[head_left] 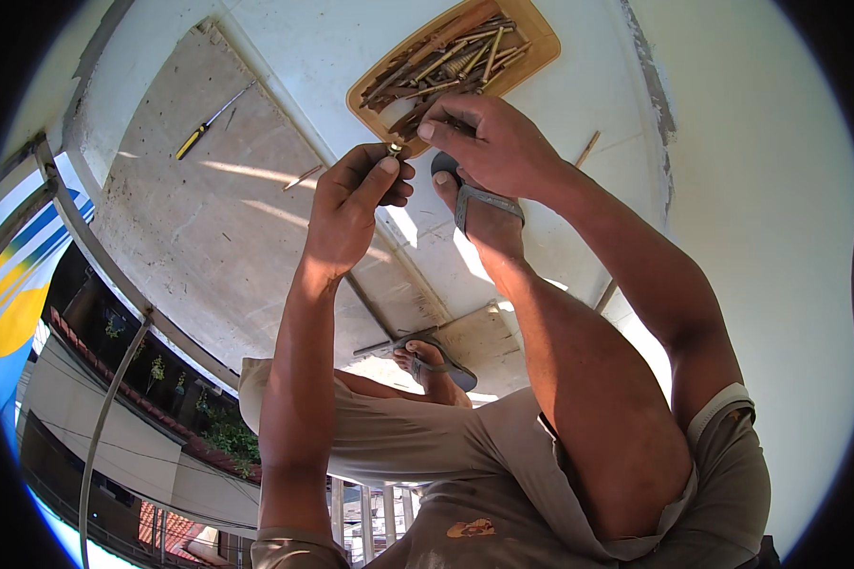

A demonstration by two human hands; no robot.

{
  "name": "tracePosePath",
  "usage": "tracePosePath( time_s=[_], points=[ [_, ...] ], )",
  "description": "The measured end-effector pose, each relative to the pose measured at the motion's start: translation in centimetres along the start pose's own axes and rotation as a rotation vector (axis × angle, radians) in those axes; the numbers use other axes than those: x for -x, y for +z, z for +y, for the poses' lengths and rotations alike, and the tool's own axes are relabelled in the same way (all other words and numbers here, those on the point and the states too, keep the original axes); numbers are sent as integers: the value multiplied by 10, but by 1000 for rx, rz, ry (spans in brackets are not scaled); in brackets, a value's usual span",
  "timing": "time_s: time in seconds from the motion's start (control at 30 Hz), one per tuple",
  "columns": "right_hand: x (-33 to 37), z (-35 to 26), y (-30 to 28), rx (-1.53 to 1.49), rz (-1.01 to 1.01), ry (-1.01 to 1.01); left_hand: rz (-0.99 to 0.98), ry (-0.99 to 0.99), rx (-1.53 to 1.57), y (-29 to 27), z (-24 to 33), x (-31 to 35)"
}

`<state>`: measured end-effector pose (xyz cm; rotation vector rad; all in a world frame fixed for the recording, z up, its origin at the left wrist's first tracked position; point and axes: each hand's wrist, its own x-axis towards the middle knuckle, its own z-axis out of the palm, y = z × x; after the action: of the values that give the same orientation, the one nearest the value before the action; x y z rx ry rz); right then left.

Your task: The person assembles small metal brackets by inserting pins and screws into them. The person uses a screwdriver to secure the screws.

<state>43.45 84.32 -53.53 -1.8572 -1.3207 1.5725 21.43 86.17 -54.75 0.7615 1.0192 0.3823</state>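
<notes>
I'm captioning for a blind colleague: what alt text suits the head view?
A person's left hand pinches a small brassy piece; the right hand is near a tan tray of long, thin pieces. A yellow-and-black screwdriver lies farther left.

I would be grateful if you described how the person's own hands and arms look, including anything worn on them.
The left hand and right hand are bare, without gloves; no ring, watch or bracelet shows. Both forearms are uncovered. Above the elbows sit short, grey-brown cloth sleeves: the left sleeve and the right sleeve, with a paler hem.
</notes>
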Motion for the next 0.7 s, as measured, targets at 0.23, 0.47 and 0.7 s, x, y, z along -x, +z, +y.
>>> tracePosePath(
  time_s=[0.23, 0.47, 0.7],
  points=[
    [6, -6, 12, -40, -49, -28, -16, 47, -144, 8, -2, 2],
    [12, 6, 20, 105, -58, -57, -28, -3, -346, 13, -2, 8],
    [20, 24, 24, -71, -180, 32, -40, 272, -536, 27, -12, 10]
  ],
)
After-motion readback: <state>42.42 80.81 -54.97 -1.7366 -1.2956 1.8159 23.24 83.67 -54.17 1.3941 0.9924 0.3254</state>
